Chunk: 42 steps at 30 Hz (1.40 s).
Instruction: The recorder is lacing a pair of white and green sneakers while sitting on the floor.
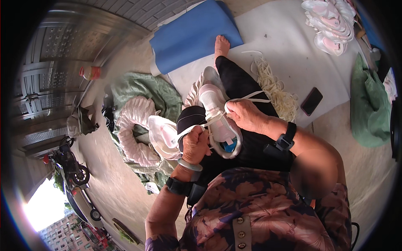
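A pale pink and white shoe upper lies across my lap, its toe pointing away from me and something blue showing inside its collar. A flat white shoelace is threaded through it. My left hand is closed on the lace at the left of the upper, and my right hand pinches it at the right, a loose end trailing beyond. Left of my knee lies another upper, beside a long curved row of nested uppers on a green sack. More uppers lie just behind the one in my lap.
A heap of cream laces and a dark phone lie to my right. Ahead are a blue mat and a white sheet, with stacked uppers far right. A green bag stands right; a motorbike stands left.
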{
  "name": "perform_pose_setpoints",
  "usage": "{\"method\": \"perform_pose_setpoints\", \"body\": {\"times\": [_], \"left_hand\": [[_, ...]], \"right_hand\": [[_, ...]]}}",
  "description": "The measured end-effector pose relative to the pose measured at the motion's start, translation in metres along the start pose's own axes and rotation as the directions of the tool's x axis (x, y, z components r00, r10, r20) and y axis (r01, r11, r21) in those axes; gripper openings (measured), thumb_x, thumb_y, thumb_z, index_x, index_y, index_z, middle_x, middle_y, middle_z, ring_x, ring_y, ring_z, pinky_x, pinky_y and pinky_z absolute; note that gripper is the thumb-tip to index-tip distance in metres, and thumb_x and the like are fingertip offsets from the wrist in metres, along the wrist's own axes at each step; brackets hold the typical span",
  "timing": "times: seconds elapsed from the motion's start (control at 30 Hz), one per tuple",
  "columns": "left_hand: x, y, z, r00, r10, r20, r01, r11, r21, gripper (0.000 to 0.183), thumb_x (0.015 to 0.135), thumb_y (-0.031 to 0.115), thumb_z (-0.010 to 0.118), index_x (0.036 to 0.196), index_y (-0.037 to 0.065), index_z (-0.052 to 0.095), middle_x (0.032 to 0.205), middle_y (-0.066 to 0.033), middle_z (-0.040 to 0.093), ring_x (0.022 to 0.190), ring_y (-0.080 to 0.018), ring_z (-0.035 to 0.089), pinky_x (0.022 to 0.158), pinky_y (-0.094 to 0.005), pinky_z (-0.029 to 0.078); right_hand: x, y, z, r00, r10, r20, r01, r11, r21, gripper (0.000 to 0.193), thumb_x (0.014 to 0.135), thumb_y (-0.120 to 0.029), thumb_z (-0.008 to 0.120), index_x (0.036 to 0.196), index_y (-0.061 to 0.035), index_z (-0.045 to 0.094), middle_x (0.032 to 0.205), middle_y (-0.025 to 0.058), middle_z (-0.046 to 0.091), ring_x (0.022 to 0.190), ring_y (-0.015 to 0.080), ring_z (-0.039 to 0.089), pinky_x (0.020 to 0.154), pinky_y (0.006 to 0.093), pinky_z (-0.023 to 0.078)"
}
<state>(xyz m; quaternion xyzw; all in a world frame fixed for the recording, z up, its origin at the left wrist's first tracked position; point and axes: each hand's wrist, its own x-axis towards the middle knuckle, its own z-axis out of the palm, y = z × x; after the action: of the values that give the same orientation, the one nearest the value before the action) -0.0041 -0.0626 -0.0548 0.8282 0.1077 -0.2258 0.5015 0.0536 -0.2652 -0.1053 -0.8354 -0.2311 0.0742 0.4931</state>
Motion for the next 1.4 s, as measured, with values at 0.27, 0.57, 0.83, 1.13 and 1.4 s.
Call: {"method": "perform_pose_setpoints", "body": {"times": [0.27, 0.57, 0.83, 1.13, 1.4], "left_hand": [[0.002, -0.01, 0.014, 0.998, -0.058, -0.013, 0.055, 0.979, -0.196, 0.016, 0.089, 0.01, 0.049, 0.076, 0.002, 0.05, 0.059, -0.0017, 0.051, 0.039, -0.0076, 0.048, 0.037, -0.0228, 0.04], [0.017, -0.017, 0.0, 0.996, 0.002, -0.089, -0.016, 0.988, -0.155, 0.019, 0.088, 0.012, 0.047, 0.073, 0.002, 0.05, 0.058, -0.0035, 0.053, 0.036, -0.0094, 0.047, 0.034, -0.023, 0.038], [0.038, -0.033, 0.016, 0.852, 0.304, -0.426, -0.204, 0.942, 0.265, 0.019, 0.084, 0.01, 0.053, 0.068, 0.0, 0.049, 0.053, -0.0129, 0.055, 0.044, -0.0244, 0.056, 0.045, -0.0346, 0.044], [0.031, -0.019, 0.017, 0.908, 0.153, -0.391, -0.09, 0.981, 0.174, 0.017, 0.083, 0.017, 0.052, 0.081, 0.0, 0.055, 0.072, -0.0233, 0.06, 0.074, -0.042, 0.058, 0.066, -0.048, 0.046], [0.026, -0.021, 0.024, 0.889, 0.258, -0.379, -0.152, 0.946, 0.288, 0.013, 0.082, 0.017, 0.053, 0.081, 0.004, 0.055, 0.068, -0.0203, 0.058, 0.069, -0.0405, 0.057, 0.06, -0.0477, 0.045]], "right_hand": [[0.004, -0.001, 0.013, 1.0, -0.015, 0.014, 0.016, 0.997, -0.069, 0.011, 0.074, -0.009, 0.06, 0.071, -0.0015, 0.051, 0.067, 0.0165, 0.057, 0.068, 0.0347, 0.058, 0.061, 0.041, 0.046], [0.003, -0.011, 0.009, 0.991, 0.104, -0.083, -0.113, 0.987, -0.112, 0.022, 0.079, -0.022, 0.062, 0.07, -0.0027, 0.053, 0.062, 0.0154, 0.056, 0.062, 0.0351, 0.057, 0.057, 0.0419, 0.045], [0.002, -0.038, 0.003, 0.984, 0.135, 0.117, -0.079, 0.917, -0.391, 0.014, 0.075, -0.014, 0.058, 0.073, -0.0004, 0.053, 0.066, 0.0175, 0.059, 0.067, 0.0326, 0.06, 0.062, 0.0408, 0.047], [-0.006, -0.022, -0.004, 0.987, 0.096, 0.131, -0.042, 0.93, -0.364, 0.004, 0.073, -0.005, 0.054, 0.073, -0.0015, 0.053, 0.064, 0.0172, 0.057, 0.064, 0.0351, 0.058, 0.06, 0.043, 0.046], [-0.011, -0.013, -0.001, 0.99, -0.008, 0.141, 0.067, 0.903, -0.424, 0.009, 0.075, -0.004, 0.054, 0.083, -0.002, 0.05, 0.074, 0.0174, 0.057, 0.071, 0.0356, 0.057, 0.062, 0.0442, 0.045]]}}
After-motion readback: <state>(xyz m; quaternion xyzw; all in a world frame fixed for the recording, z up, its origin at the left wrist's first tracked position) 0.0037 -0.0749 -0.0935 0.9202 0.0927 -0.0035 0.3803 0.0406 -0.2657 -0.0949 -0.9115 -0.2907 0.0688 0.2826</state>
